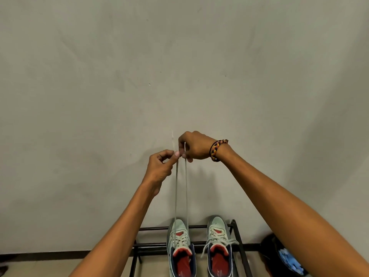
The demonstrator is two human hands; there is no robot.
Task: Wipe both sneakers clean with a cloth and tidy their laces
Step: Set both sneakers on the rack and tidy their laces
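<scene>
Plain wall [119,76], laces [180,192] pinched by fingers [176,154]

Two pale-green sneakers [199,246] on rack, left sneaker's lace ends [181,188] pulled taut upward, right's loose

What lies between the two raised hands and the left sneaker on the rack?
In the head view, only two taut lace strands span from the hands down to the left sneaker.

Head camera looks forward and down toward a wall [179,66].
</scene>
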